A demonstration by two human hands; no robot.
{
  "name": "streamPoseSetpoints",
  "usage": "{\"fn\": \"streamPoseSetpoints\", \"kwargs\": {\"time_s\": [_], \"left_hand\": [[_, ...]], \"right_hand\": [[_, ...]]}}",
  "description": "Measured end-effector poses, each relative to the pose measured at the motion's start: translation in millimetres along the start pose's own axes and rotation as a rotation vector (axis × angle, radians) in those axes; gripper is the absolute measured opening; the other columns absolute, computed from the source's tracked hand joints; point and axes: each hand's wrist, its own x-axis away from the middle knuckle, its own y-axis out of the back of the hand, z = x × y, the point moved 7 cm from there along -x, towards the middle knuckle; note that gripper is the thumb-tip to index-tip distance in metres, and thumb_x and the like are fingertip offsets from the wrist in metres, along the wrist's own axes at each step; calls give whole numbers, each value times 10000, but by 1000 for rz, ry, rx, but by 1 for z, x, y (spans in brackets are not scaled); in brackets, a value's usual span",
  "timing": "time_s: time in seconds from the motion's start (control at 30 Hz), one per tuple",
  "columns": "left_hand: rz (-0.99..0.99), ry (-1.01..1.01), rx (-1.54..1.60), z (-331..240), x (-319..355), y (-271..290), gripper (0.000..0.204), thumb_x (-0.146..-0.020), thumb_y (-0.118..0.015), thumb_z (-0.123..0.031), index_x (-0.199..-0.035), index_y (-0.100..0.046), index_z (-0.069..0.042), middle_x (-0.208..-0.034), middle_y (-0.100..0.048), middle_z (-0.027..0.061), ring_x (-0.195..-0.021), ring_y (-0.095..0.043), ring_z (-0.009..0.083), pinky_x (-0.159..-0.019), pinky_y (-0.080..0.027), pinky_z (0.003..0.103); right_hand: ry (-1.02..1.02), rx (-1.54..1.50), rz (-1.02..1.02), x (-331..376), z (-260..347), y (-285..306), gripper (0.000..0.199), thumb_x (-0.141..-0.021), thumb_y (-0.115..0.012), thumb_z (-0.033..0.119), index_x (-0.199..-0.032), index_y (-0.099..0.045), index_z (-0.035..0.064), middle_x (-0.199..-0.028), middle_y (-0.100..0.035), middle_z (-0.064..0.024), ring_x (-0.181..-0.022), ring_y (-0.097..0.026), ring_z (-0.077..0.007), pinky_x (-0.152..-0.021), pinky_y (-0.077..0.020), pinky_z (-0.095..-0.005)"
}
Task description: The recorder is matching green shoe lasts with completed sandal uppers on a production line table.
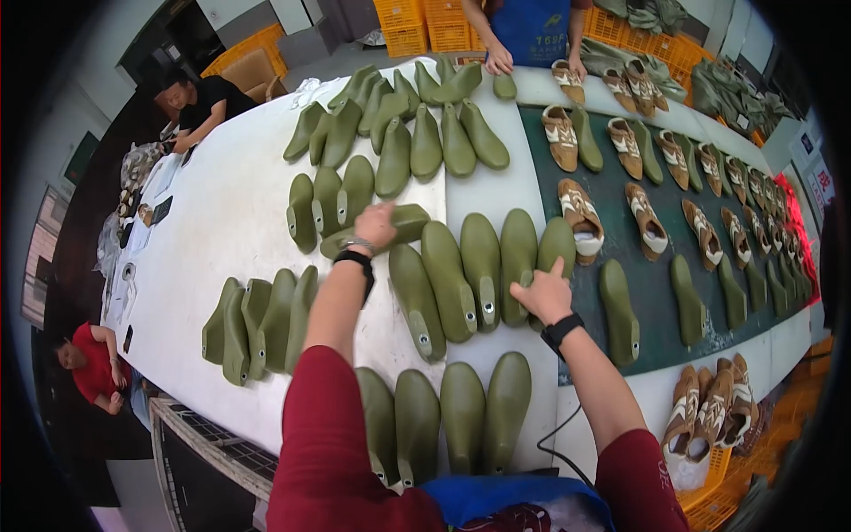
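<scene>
Left hand [376, 226] grasps a sideways-lying green last [377, 230]; right hand [542, 293], fingers loose, touches an upright-pointing last [555, 253]

An olive-green plastic shoe last [403, 223] lies on its side across the white table, under the left hand. Another green last [551, 253] stands sole-down at the row's right end, touched by the right hand.

- Shoe lasts [448, 279]: olive green, plain, with small silver metal sockets.
- Table top [222, 204]: white; mat [656, 293] dark green.
- Shoes [581, 217]: tan-brown, patterned with white stripes, white lining.
- Crates [425, 22]: orange.
- Sleeves [324, 434]: dark red; wristbands [359, 260] black.
</scene>
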Motion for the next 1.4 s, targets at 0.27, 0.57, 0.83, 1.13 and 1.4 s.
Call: {"fn": "streamPoseSetpoints", "kwargs": {"time_s": [0.27,0.57,0.83,1.13,1.4], "left_hand": [[349,44,-169,-30,-42,-51,685,-612,-691,-221,-1245,-437,-272,-1215,-472,111,-1169,-420,311,-973,-311,496],[-398,-232,35,-51,53,106,722,-529,-746,-96,-1190,-462,-158,-1123,-424,223,-1043,-437,394,-889,-397,391],[-165,-134,56,-57,231,79,738,-564,-735,-65,-1233,-424,-62,-1318,-228,278,-1181,-320,459,-1001,-316,433],[-138,110,397,-31,235,3,671,-641,-601,8,-1270,-376,-63,-1387,-39,301,-1191,-335,476,-954,-390,397],[-158,161,516,1,270,21,668,-714,-655,-161,-1286,-347,-4,-1328,-339,228,-1241,-339,341,-1020,-300,372]], "right_hand": [[-11,22,1,5,7,2,559,-656,-599,471,-965,-642,7,-1337,-274,-299,-928,-523,-478,-758,-496,-407],[1,9,-6,2,7,4,561,-650,-586,477,-962,-650,14,-1332,-277,-314,-908,-532,-483,-742,-501,-410],[-19,57,26,-5,0,-3,583,-657,-561,508,-977,-650,29,-1335,-277,-314,-887,-545,-497,-786,-481,-412],[-31,68,94,0,3,-9,611,-675,-536,525,-1026,-634,34,-1339,-256,-335,-1002,-523,-466,-884,-430,-405],[43,29,101,-14,-6,-23,614,-692,-535,525,-1054,-623,37,-1339,-278,-304,-1027,-501,-458,-863,-430,-433]]}}
